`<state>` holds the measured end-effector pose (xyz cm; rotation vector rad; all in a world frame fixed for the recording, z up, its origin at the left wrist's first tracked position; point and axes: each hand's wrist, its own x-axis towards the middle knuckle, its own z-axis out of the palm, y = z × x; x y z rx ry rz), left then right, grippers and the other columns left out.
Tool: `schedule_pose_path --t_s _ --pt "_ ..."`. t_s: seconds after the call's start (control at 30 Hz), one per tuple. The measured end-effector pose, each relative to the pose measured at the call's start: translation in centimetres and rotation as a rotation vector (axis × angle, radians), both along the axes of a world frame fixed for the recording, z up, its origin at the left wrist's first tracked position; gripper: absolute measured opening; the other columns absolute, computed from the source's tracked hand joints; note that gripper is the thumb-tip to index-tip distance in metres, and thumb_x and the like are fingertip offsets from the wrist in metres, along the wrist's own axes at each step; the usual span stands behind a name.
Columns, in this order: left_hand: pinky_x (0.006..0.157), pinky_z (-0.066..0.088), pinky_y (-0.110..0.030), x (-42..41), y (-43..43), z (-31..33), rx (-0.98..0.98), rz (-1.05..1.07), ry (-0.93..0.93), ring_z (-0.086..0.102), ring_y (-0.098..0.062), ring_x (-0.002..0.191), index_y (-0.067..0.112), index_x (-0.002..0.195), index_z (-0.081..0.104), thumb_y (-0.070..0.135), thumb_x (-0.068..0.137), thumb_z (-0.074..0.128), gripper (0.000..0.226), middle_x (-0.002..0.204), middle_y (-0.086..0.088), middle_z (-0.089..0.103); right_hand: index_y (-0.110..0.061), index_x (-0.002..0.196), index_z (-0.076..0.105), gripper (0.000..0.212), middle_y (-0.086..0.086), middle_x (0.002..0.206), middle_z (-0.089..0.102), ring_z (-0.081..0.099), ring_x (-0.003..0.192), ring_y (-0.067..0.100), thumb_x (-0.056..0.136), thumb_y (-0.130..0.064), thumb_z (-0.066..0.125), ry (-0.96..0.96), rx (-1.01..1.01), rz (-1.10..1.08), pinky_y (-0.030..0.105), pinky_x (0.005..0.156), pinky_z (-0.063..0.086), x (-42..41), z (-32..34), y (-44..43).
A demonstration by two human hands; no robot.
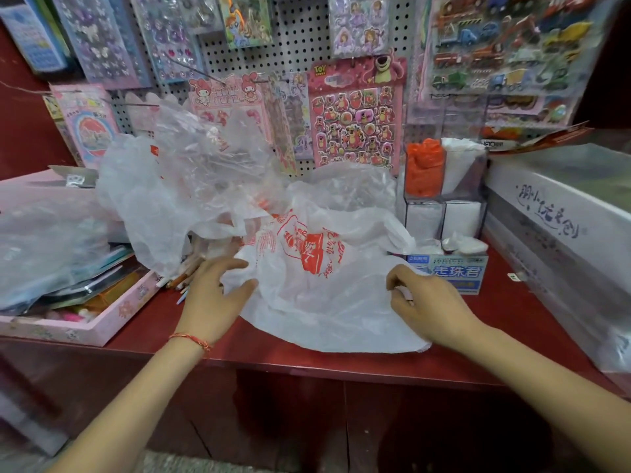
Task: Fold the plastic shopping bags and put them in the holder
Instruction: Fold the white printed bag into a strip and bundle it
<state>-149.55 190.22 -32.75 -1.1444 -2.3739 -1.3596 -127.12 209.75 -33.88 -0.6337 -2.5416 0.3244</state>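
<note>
— Your two forearms reach in from the bottom edge. Your left hand (215, 295), a red string bracelet (191, 340) at its wrist, lies with fingers spread and nearly straight against the left side of the white bag (327, 302).
— And my right?
— Your right hand (420, 302) is curled, thumb and fingertips pinching the bag's right edge. The white bag, printed in red, lies crumpled on the red counter (495, 336) between your hands, its near edge close to the counter's front.
— Where's the holder?
— Your holder (444, 199) is the clear compartmented box standing behind and to the right of the bag, in front of the pegboard (300, 46). Orange bags (425, 165) fill its upper left compartment, white ones the compartment beside it. A heap of clear bags (184, 179) rises behind your left hand, a pink tray (102, 324) lies further left, and a blue box (454, 271) sits just in front of the holder, beside the bag's right edge
</note>
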Motion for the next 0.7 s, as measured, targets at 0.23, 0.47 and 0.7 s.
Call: schedule_pose_path --t_s 0.23,0.47,0.7 --pt "0.078 0.05 -0.023 0.0 -3.6 -1.8 -0.237 0.012 -0.021 0.054 -0.003 0.075 0.009 0.097 0.066 0.001 0.081 0.067 0.018 0.105 -0.001 0.054 -0.021 0.104 0.059 0.019 -0.012 0.093 0.061 0.058 0.092 0.013 0.093 -0.035 0.05 0.081 -0.251 -0.037 0.027 0.073 0.036 -0.7 -1.0 0.3" --pt "0.089 0.043 -0.041 0.8 -3.5 -3.3 -0.382 0.091 0.212 0.047 -0.029 0.119 0.012 0.129 0.053 0.017 0.084 0.067 0.047 0.132 -0.008 0.046 -0.027 0.11 0.053 0.042 -0.012 0.075 0.059 0.055 0.063 -0.003 0.075 -0.024 0.077 0.02 -0.513 0.048 0.017 0.061 0.037 -1.0 -0.6 -0.3" --pt "0.091 0.039 -0.036 0.2 -2.0 -3.9 -0.597 0.178 0.256 0.045 -0.027 0.121 0.012 0.135 0.044 0.021 0.094 0.049 0.042 0.133 -0.007 0.049 -0.02 0.105 0.058 0.035 -0.011 0.053 0.055 0.05 0.05 -0.002 0.075 -0.011 0.074 0.002 -0.553 0.066 0.014 0.057 0.041 -0.6 -0.8 0.3"
